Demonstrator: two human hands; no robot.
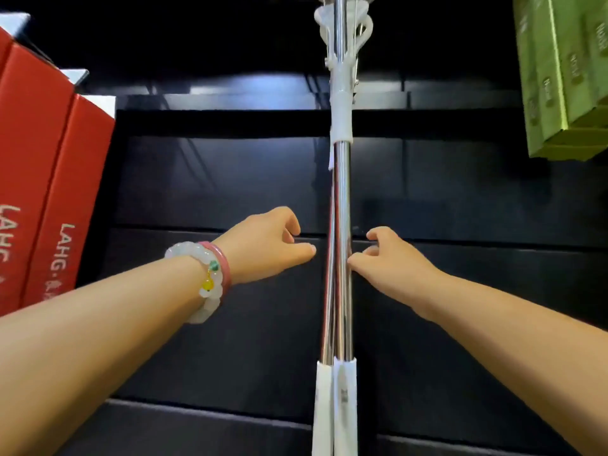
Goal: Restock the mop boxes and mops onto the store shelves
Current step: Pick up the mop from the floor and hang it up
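Chrome runs down the middle of the frame — the mop poles [339,258], two bright tubes side by side, hanging upright against the dark slatted panel [214,179] with white plastic sleeves above and below. My left hand [273,245] sits just left of them, fingers loosely curled, holding nothing, thumb tip close to the metal. My right hand [391,258] is on the other side, fingers curled and empty, thumb tip just at the tube's edge; I cannot tell whether it touches.

Judging by the look, these will be light and stiff but slick on the polished stretch, and top-heavy if tipped. I would take hold at the white sleeve [341,106] higher up, or wrap the bare metal firmly with both hands.

Room is fair: red boxes [49,179] crowd the left edge, green boxes [566,77] fill the upper right, and open panel lies between them — enough to swing the poles a little either way.
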